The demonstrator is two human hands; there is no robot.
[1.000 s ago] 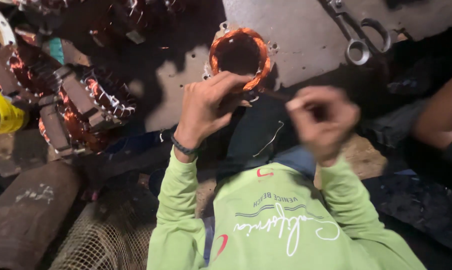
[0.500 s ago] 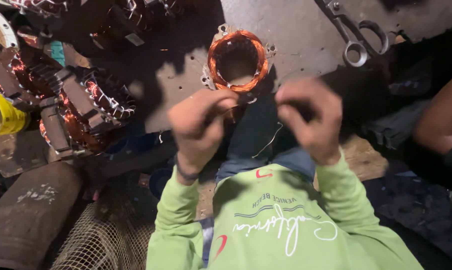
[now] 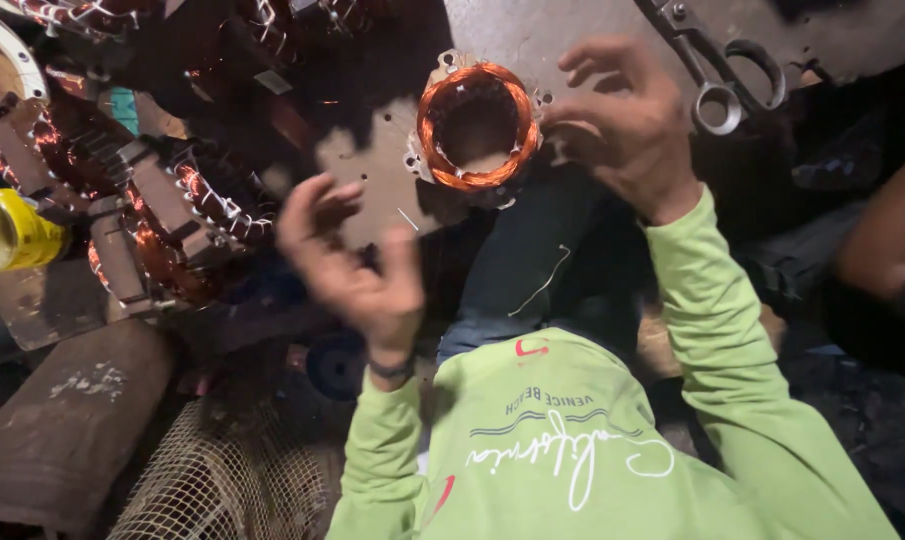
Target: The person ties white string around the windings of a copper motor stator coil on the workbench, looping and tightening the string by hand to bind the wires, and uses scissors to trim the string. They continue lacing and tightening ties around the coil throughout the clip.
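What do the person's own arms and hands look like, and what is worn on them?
Both arms are covered by long, light green sleeves that end at the wrists. The left hand is bare, with a dark band around its wrist. The right hand is bare too; no band, ring or glove shows on it. The left hand looks blurred.

The coil (image 3: 477, 125) is glossy copper wire on a dull grey metal frame. Far right, the scissors (image 3: 717, 65) are smooth bare metal. The floor (image 3: 562, 35) looks rough, matt grey. The sleeves (image 3: 707, 330) are soft green cloth; near left, wire mesh (image 3: 222, 485).
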